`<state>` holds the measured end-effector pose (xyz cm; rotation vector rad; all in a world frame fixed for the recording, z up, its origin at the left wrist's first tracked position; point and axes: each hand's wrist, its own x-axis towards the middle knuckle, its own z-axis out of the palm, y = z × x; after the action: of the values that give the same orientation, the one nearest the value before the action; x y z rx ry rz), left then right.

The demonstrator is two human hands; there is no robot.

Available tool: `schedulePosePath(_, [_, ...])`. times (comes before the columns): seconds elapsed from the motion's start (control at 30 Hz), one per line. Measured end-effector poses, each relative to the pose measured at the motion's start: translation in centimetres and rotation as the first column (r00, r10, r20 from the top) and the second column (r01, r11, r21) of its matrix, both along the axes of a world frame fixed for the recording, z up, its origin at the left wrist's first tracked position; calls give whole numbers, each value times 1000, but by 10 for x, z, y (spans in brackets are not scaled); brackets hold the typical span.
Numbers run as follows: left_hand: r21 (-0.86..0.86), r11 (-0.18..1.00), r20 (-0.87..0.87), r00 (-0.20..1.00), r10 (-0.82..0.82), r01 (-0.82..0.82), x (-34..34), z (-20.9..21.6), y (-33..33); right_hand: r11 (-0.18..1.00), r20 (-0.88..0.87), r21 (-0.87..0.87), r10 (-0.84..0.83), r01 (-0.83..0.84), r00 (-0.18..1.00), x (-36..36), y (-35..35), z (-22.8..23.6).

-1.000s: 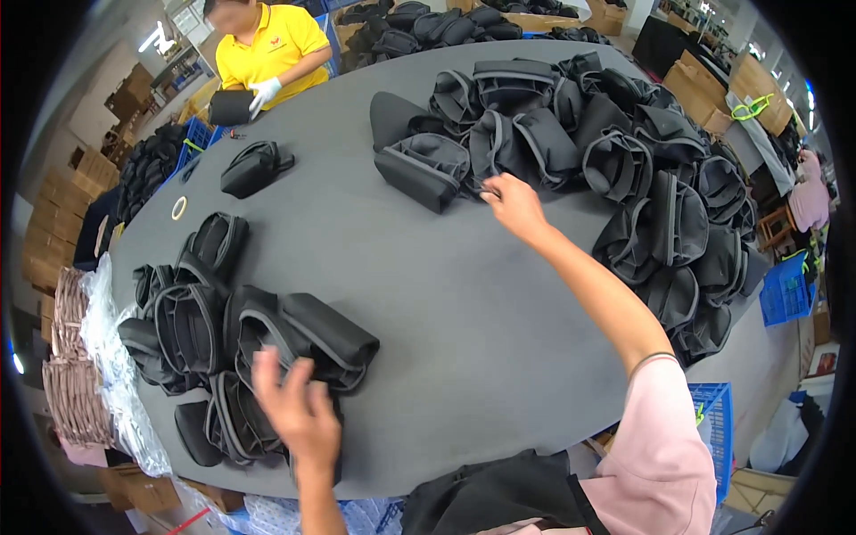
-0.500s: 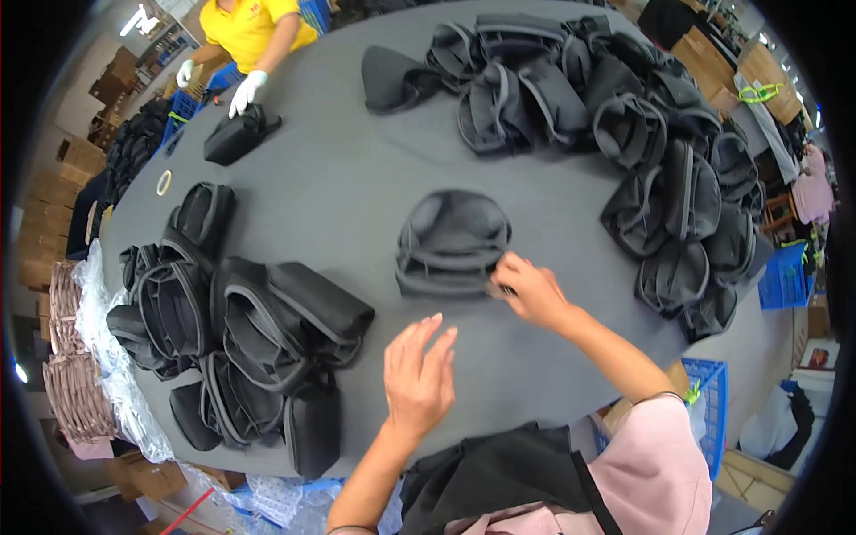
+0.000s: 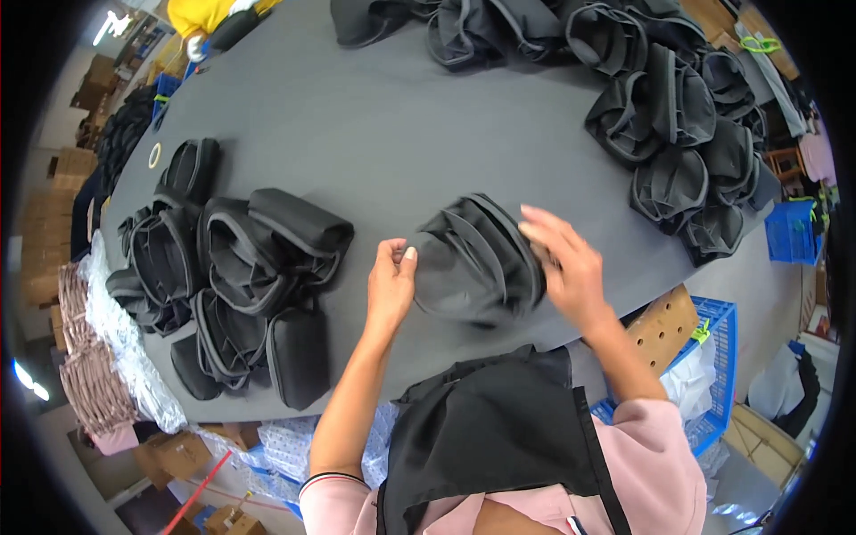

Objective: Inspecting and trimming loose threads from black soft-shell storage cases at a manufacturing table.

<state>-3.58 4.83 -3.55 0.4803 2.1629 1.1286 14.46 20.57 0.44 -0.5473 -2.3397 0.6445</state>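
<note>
A dark grey fabric pouch with piped edges and folded inner layers lies tilted on the grey table in front of me, its lower edge smeared by motion. At its left side is my left hand, half curled, thumb tip close against the fabric and fingers apart from it. My right hand is at the pouch's right edge, fingers stretched out and slightly blurred. Neither hand visibly grips the pouch, though some contact may be hidden.
Similar dark pouches are heaped on the left, and another pile runs along the right and far side. A tape ring lies at the left edge. A blue crate stands below the table at right. Another person's yellow sleeve shows far left.
The pouch has turned and tilted and is nearer to me. My left hand has moved up to its left side; my right hand has shifted right, its fingers now extended. The view has tipped downward.
</note>
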Motion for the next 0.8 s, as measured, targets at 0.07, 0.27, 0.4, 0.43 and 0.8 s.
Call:
schedulePosePath(0.07, [2,995,78,992,96,-96,9,-2,-13,992,-57,-74,96,-100,994,13,-41,1])
schedulePosePath(0.27, [-138,980,-887,422,-187,145,53,5,-21,874,103,-486,63,-6,993,25,-63,-40])
schedulePosePath(0.4, [30,888,-424,810,-405,459,84,-6,-20,717,-153,-690,-14,-97,988,23,-64,-36])
schedulePosePath(0.43, [-51,859,-444,759,-476,509,90,-9,-16,631,-182,-770,-73,-96,981,29,-65,-44])
schedulePosePath(0.8, [-69,953,-235,924,-303,295,87,-2,17,99,-122,-991,-322,-94,939,9,-54,-57])
